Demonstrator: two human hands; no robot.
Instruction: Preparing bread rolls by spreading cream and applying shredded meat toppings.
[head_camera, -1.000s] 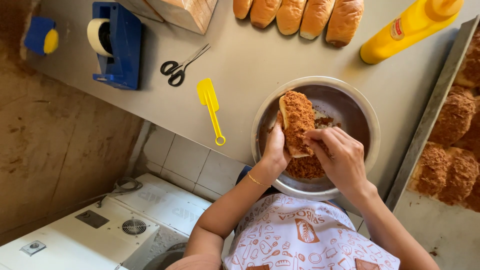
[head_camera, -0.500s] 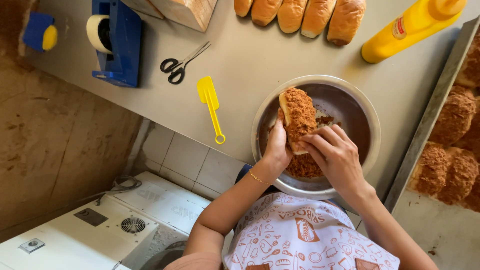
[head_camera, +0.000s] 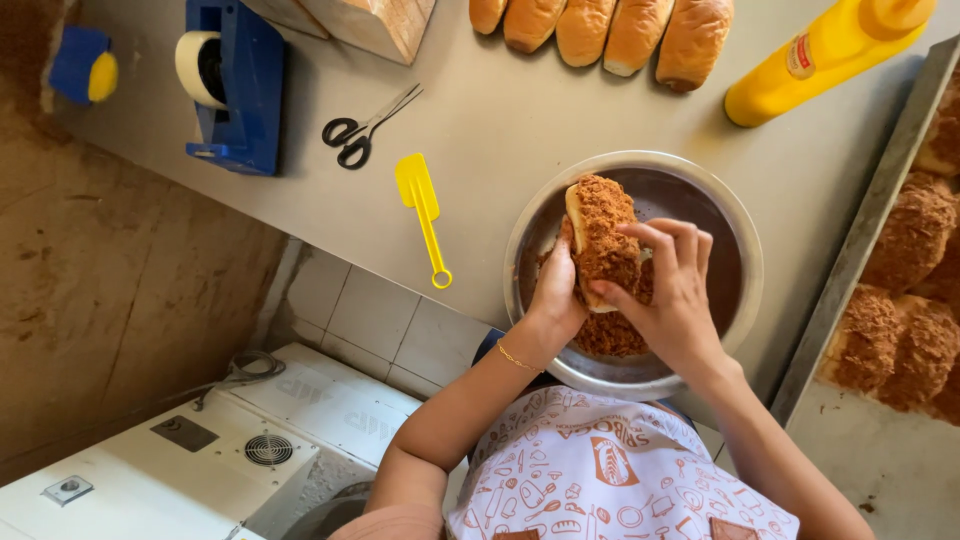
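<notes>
A long bun (head_camera: 601, 228) coated with brown shredded topping is held over a round metal bowl (head_camera: 735, 225) that has more brown shreds (head_camera: 610, 335) at its bottom. My left hand (head_camera: 556, 288) grips the bun from the left side. My right hand (head_camera: 672, 295) presses its fingers against the bun's coated right side. The bowl sits at the near edge of a grey table (head_camera: 520, 130).
Several plain buns (head_camera: 600, 30) lie at the table's far edge beside a yellow squeeze bottle (head_camera: 820, 55). A tray (head_camera: 850, 270) on the right holds coated buns (head_camera: 915, 290). A yellow spatula (head_camera: 422, 205), scissors (head_camera: 365, 128) and a blue tape dispenser (head_camera: 225, 85) lie to the left.
My right hand's fingers have slid up over the bun's coated side, pressing the topping on. The bun stays over the bowl in my left hand.
</notes>
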